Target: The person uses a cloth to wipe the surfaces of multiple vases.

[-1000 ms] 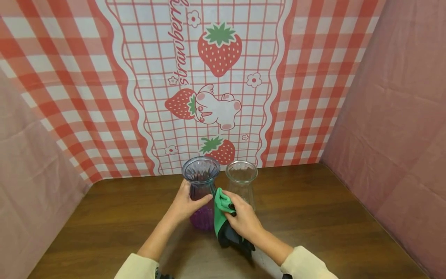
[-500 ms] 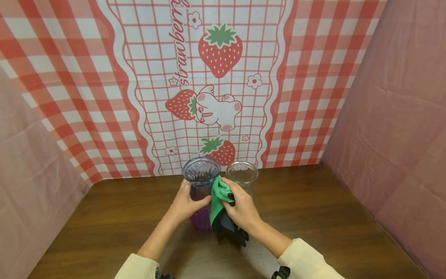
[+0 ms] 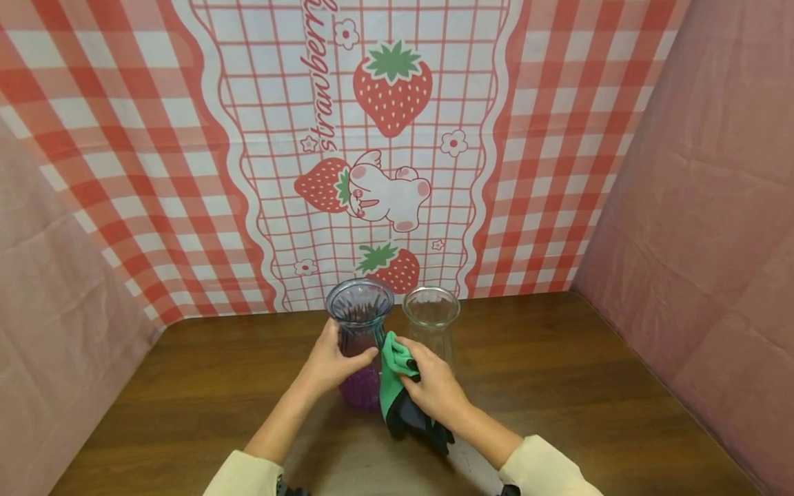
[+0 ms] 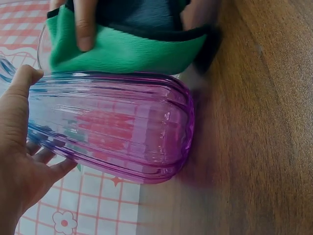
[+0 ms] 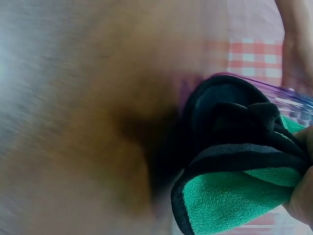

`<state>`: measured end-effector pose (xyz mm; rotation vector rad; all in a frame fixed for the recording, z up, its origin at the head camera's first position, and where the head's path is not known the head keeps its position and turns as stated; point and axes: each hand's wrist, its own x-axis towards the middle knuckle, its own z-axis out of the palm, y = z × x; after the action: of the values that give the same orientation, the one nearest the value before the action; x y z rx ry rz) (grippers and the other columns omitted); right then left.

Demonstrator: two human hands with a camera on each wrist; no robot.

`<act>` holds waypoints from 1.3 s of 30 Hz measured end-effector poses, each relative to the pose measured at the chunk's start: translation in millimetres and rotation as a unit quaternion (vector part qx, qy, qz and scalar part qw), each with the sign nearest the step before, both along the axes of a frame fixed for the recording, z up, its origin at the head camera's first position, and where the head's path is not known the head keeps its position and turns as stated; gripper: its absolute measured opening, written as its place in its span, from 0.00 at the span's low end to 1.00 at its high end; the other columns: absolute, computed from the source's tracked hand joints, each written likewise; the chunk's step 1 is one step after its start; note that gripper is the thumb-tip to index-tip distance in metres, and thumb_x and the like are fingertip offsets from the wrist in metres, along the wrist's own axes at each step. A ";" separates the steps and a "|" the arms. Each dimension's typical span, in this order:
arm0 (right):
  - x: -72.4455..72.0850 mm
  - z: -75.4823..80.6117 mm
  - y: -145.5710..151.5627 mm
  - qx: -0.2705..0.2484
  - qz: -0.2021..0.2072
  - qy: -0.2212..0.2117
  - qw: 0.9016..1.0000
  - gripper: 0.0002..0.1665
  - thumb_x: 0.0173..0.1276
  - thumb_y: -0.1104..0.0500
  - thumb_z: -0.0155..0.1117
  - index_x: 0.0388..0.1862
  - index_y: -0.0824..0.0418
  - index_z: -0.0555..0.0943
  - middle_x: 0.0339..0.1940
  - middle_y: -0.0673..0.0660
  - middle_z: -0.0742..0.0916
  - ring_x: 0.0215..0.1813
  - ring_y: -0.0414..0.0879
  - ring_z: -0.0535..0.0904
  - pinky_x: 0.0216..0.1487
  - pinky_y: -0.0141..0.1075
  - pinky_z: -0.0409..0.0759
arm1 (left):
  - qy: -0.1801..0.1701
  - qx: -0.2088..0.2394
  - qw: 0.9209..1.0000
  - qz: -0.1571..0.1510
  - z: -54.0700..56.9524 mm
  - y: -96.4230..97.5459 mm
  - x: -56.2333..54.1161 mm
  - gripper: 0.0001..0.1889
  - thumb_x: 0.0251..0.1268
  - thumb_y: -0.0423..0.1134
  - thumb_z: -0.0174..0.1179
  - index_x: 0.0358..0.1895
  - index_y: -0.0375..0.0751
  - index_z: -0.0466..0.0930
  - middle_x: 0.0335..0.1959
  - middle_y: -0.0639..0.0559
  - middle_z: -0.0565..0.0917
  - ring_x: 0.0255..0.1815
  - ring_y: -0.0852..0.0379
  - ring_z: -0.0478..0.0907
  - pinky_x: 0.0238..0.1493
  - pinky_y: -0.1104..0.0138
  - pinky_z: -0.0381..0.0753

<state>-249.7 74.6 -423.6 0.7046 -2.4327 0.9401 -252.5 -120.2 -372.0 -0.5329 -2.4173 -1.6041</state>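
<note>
A ribbed glass vase point(image 3: 361, 389), blue at its flared rim and purple at its base, stands upright on the table. My left hand point(image 3: 331, 358) grips it round the neck, thumb on the near side and fingers behind, as the left wrist view shows of the vase point(image 4: 112, 127). In my right hand point(image 3: 434, 386) is a bunched green cloth point(image 3: 392, 375) with black trim and a dark reverse side. The cloth point(image 4: 127, 51) lies along the vase's right side in the left wrist view. Its loose end point(image 5: 230, 200) hangs below my right fingers.
A clear glass vase point(image 3: 431, 306) stands just right of the coloured one, partly hidden behind my right hand. The brown wooden table point(image 3: 558, 386) meets a red-and-white checked strawberry backdrop point(image 3: 391, 96) behind, with pink cloth walls point(image 3: 701, 207) at both sides.
My right hand moved the cloth up along the vase's right side, then back down to about its earlier height. My left hand keeps its hold; the vase has barely shifted.
</note>
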 end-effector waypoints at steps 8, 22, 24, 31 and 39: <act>5.9 -11.1 2.6 -0.012 0.003 -0.029 1.000 0.32 0.54 0.66 0.70 0.60 0.59 0.74 0.54 0.58 0.83 0.55 0.53 0.79 0.53 0.46 0.79 | -0.001 0.000 1.000 0.003 1.0 -0.1 2.7 0.44 0.50 0.30 0.68 0.69 0.34 0.52 0.63 0.34 0.69 0.65 0.41 0.67 0.64 0.50 0.68; -0.8 9.9 -4.8 -0.064 0.014 0.078 0.995 0.36 0.52 0.68 0.72 0.62 0.61 0.72 0.56 0.59 0.81 0.57 0.51 0.79 0.54 0.44 0.79 | -0.001 -0.002 1.000 0.008 -34.2 -6.5 -24.2 0.39 0.50 0.34 0.69 0.67 0.43 0.58 0.62 0.42 0.73 0.62 0.48 0.71 0.62 0.54 0.71; -1.7 14.8 -6.3 -0.072 0.013 0.099 0.992 0.36 0.52 0.68 0.72 0.61 0.62 0.72 0.56 0.59 0.81 0.57 0.51 0.79 0.55 0.44 0.78 | 0.011 -0.001 1.000 0.002 -35.0 -6.6 -25.1 0.38 0.51 0.34 0.68 0.66 0.42 0.59 0.61 0.43 0.73 0.61 0.49 0.72 0.61 0.55 0.71; -1.7 22.9 -9.6 -0.071 0.009 0.097 0.993 0.34 0.54 0.68 0.70 0.61 0.64 0.72 0.56 0.61 0.81 0.57 0.51 0.78 0.56 0.44 0.78 | 0.023 -0.005 1.000 -0.007 -34.5 -6.3 -24.0 0.36 0.50 0.32 0.66 0.65 0.37 0.61 0.60 0.40 0.73 0.60 0.47 0.73 0.60 0.53 0.73; -0.1 16.9 -9.5 -0.051 0.008 0.076 0.996 0.33 0.54 0.66 0.71 0.60 0.64 0.73 0.56 0.60 0.82 0.58 0.51 0.78 0.57 0.44 0.77 | 0.005 -0.014 1.000 -0.006 -31.6 -8.0 -22.2 0.34 0.50 0.33 0.66 0.64 0.37 0.62 0.60 0.41 0.74 0.61 0.46 0.72 0.61 0.53 0.71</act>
<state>-249.8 65.1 -406.8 0.7309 -2.2336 0.9734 -274.7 -128.2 -403.6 -0.5598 -2.4372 -1.5720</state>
